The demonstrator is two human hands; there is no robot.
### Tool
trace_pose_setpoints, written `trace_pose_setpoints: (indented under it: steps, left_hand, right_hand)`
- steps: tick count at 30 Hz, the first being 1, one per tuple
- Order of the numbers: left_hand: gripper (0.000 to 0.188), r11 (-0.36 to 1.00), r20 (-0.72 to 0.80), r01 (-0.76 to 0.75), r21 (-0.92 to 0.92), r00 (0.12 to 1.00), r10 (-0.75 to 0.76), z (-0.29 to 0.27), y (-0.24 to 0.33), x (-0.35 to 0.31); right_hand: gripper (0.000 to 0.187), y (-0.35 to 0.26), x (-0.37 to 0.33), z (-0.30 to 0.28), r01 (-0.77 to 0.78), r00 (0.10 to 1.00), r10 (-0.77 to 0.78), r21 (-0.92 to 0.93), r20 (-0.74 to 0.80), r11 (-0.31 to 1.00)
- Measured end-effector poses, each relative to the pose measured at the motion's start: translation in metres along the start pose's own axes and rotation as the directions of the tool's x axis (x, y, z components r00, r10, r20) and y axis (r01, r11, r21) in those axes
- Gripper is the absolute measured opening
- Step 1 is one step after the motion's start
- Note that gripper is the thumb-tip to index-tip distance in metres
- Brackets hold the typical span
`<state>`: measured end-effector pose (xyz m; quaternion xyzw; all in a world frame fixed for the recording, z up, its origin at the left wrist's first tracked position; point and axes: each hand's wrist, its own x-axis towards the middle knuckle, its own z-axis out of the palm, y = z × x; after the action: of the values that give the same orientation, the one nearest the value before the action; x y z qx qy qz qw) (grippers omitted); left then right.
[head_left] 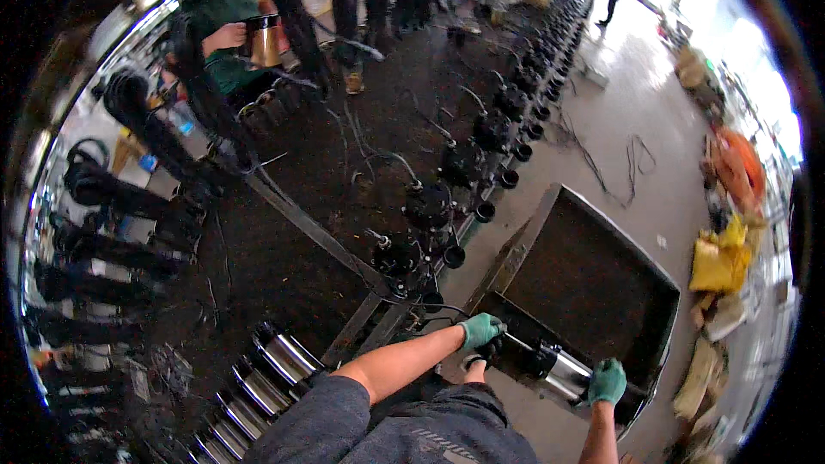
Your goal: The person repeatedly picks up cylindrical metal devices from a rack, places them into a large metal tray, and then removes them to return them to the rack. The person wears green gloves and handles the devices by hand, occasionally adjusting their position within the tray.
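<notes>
Both of my hands wear green gloves. My left hand (481, 331) is closed around the end of a thin pale rod or cable (519, 341), which runs to the black end of a shiny silver cylinder (567, 375). My right hand (607, 382) grips the cylinder's opposite end, its fingers partly hidden. The cylinder lies slanted over the near edge of a large dark open-topped metal box (593, 275). Whether it rests on the box or is held up, I cannot tell.
Several similar silver cylinders (290, 356) stand at the lower left. A long row of black units with hoses (430, 204) recedes to the far right. A co-worker (225, 34) holds a shiny cylinder at upper left. Loose cable (632, 163) and yellow sacks (722, 259) lie on the right.
</notes>
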<state>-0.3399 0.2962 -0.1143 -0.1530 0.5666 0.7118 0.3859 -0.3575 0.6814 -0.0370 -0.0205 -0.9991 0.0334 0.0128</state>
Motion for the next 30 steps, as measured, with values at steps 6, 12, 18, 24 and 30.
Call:
trace_pose_setpoints:
  steps: [6, 12, 18, 24, 30]
  left_hand:
    - [0.043, 0.615, -0.001, -0.636, 0.465, 0.695, 0.719, -0.009, -0.068, 0.036]
    - [0.037, 0.757, 0.013, -0.378, 0.532, 0.898, 0.44, 0.009, -0.019, 0.009]
    - [0.037, 0.921, 0.13, -0.389, 0.024, 0.914, 0.383, -0.001, -0.027, 0.019]
    - [0.042, 0.714, 0.09, -0.302, 0.631, 0.943, 0.32, -0.008, -0.01, 0.005]
    - [0.045, 0.78, 0.109, -0.326, 0.534, 0.942, 0.318, 0.004, 0.007, -0.003]
  right_hand:
    - [0.021, -0.019, 0.003, -0.01, 0.021, 0.998, -0.023, 0.034, 0.064, 0.999]
    - [0.018, -0.007, 0.001, -0.003, -0.027, 0.997, 0.026, 0.014, 0.074, 1.0]
    - [0.019, -0.007, 0.002, 0.002, -0.021, 1.0, 0.02, 0.045, 0.019, 0.999]
    - [0.019, -0.016, -0.002, -0.006, -0.023, 0.999, 0.022, 0.003, 0.036, 1.0]
    - [0.031, 0.005, -0.004, -0.006, 0.081, 0.973, -0.054, -0.114, 0.223, 0.99]
